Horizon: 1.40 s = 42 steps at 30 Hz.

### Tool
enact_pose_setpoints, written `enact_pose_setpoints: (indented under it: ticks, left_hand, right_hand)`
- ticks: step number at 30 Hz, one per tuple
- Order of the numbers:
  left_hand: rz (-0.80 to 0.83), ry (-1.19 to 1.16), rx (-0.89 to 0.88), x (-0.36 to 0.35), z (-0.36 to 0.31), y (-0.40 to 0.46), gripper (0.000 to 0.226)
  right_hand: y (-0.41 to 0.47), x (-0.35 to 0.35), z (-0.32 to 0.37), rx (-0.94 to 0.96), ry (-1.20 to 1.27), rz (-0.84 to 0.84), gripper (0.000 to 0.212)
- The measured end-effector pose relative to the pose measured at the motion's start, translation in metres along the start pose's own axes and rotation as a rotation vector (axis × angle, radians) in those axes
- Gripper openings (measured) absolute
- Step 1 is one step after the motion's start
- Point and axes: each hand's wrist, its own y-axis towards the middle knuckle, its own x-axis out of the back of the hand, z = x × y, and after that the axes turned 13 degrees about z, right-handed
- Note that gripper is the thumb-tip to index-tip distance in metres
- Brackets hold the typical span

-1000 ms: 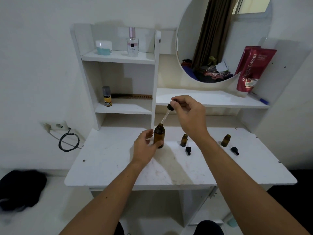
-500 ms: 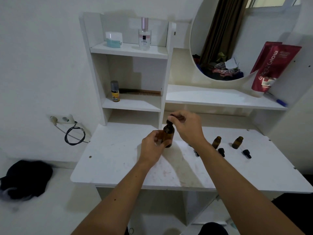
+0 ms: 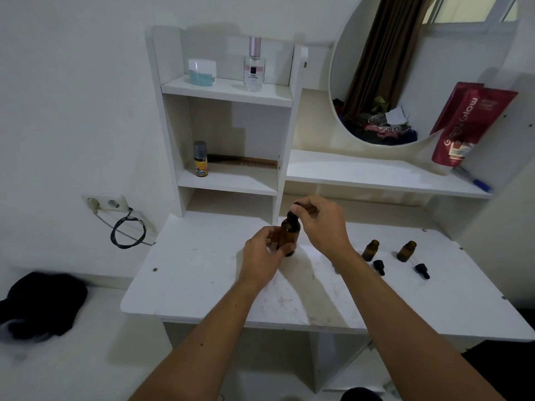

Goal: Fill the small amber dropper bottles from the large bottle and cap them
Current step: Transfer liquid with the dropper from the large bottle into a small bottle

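Observation:
The large amber bottle [image 3: 289,235] stands upright on the white tabletop [image 3: 202,279]. My left hand [image 3: 262,256] grips its body from the left. My right hand [image 3: 321,224] pinches the black dropper cap [image 3: 293,215] seated on the bottle's neck. To the right stand two small amber bottles [image 3: 370,250] [image 3: 406,251], both uncapped. A black dropper cap [image 3: 378,267] lies in front of the first and another black dropper cap [image 3: 422,270] in front of the second. My right forearm hides part of the table just left of them.
A shelf unit at the back holds a perfume bottle [image 3: 254,68], a small yellow can [image 3: 200,160] and a comb [image 3: 246,162]. A round mirror [image 3: 405,68] and a red tube [image 3: 469,125] stand at the right. A cable [image 3: 127,230] hangs at the wall socket on the left.
My right hand lowered the dropper from above into the large bottle and now holds its cap on the neck. The view shifted left, so the small bottles sit further right.

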Motion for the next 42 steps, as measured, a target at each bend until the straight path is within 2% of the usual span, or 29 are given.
enact_pose_setpoints:
  ticks: [11,16,22,26,32,36,42]
  left_hand:
    - [-0.015,0.037,0.034,-0.003,-0.003,-0.007,0.049]
    - [-0.104,0.059,0.014,-0.003,0.001,-0.016,0.052]
    - [-0.149,0.078,0.014,-0.02,-0.001,-0.036,0.036]
    - [-0.076,0.062,-0.038,-0.042,-0.007,-0.042,0.031]
    - [0.068,0.049,-0.049,-0.073,-0.023,-0.029,0.043]
    - [0.075,0.059,-0.058,-0.087,-0.027,-0.012,0.05]
    - [0.077,0.079,-0.08,-0.096,-0.027,0.013,0.048]
  right_hand:
    - [-0.003,0.037,0.028,0.112,0.146,-0.158,0.014]
    - [-0.011,0.053,0.03,0.138,0.196,-0.221,0.016]
    - [-0.037,0.067,0.007,0.13,0.166,-0.267,0.016]
    - [-0.053,0.076,-0.014,0.072,0.166,-0.287,0.016]
    - [-0.062,0.088,-0.042,-0.017,0.187,-0.314,0.018]
    - [-0.059,0.089,-0.049,-0.008,0.166,-0.338,0.018]
    - [-0.048,0.085,-0.06,0.018,0.166,-0.334,0.013]
